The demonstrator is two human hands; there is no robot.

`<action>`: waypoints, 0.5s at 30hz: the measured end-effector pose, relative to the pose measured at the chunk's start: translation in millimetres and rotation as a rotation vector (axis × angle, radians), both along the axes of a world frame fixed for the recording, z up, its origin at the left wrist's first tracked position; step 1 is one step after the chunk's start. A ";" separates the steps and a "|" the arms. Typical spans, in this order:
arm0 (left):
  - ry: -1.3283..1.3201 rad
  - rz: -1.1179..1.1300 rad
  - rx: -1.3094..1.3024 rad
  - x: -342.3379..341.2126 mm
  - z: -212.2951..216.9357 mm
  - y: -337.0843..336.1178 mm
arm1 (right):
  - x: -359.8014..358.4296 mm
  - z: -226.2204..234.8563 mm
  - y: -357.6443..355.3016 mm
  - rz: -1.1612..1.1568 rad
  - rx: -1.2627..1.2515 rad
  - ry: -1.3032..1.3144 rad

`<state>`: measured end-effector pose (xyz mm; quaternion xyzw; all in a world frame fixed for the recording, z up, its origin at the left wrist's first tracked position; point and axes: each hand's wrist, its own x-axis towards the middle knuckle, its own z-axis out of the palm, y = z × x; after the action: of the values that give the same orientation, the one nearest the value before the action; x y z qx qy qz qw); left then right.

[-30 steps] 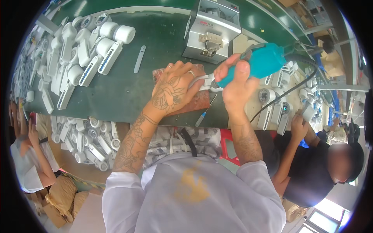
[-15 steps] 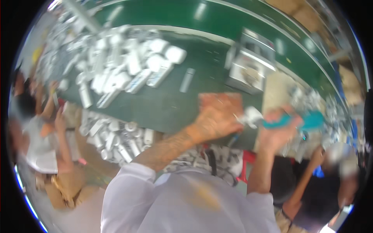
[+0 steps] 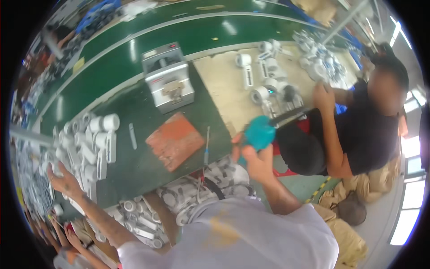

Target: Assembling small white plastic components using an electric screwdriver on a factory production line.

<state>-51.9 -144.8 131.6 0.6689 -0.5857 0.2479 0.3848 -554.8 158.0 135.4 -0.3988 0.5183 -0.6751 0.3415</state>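
Observation:
My left hand [image 3: 62, 183] reaches out to the far left, its fingers apart at the edge of a pile of white plastic parts [image 3: 85, 143] with round ends and long arms. Whether a fingertip touches one of them I cannot tell. On the right, my right hand [image 3: 260, 163] is closed around a teal tool [image 3: 260, 133] with a bulky rounded body; its exact kind does not show. Between my hands a worn reddish block [image 3: 175, 140] lies on the dark green tabletop. Beside it is a thin screwdriver [image 3: 207, 150] with a blue handle.
A grey boxy machine [image 3: 168, 78] stands behind the block. More white parts [image 3: 271, 67] lie on a beige board [image 3: 217, 74]. A co-worker in black [image 3: 371, 130] sits close on my right. Containers of white parts [image 3: 139, 224] stand below the table's near edge.
The view has swung to the right. My left hand has left the reddish block and stretched to the pile at left. A small white part near my hands before is no longer there.

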 end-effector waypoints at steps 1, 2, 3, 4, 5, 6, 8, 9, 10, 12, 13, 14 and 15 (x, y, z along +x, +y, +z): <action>0.205 -0.156 0.011 -45.3 14.6 16.7 | -1.5 4.4 -1.9 0.015 0.047 0.016; 0.415 -0.318 0.044 -98.8 19.8 21.5 | -5.5 6.5 -2.4 0.023 0.111 0.034; 0.596 -0.656 0.030 -158.3 7.8 25.6 | -11.1 1.8 -0.8 0.028 0.159 0.073; 0.352 -0.672 0.154 -244.0 38.0 64.3 | -14.7 2.3 5.0 0.030 0.156 0.084; 0.522 -0.920 0.326 -308.2 46.1 85.8 | -22.5 2.1 7.0 0.057 0.142 0.095; 0.451 -1.050 0.418 -367.7 40.5 96.1 | -35.9 -3.1 12.1 0.068 0.118 0.123; 0.508 -1.299 0.558 -458.5 12.3 99.3 | -42.9 10.9 10.2 0.104 0.142 0.054; 0.435 -1.410 0.433 -498.5 -6.4 88.9 | -47.7 14.9 10.0 0.113 0.179 -0.001; 0.496 -1.325 0.486 -537.4 -19.1 83.9 | -56.2 15.0 10.9 0.145 0.177 0.035; 0.585 -1.243 0.665 -583.2 -10.9 69.7 | -69.0 6.5 9.8 0.129 0.076 0.156; 0.563 -1.189 0.662 -598.6 -15.2 60.2 | -70.9 7.0 12.3 0.111 0.089 0.120; 0.476 -1.158 0.652 -612.4 -28.9 44.2 | -75.2 10.8 12.1 0.117 0.085 0.118; 0.473 -1.168 0.661 -630.3 -33.7 42.3 | -79.4 14.3 13.9 0.129 0.186 0.043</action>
<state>-682.3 -102.4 97.9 0.3634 -0.7937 -0.3413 0.3486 -634.1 172.0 149.7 -0.4122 0.5590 -0.5922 0.4086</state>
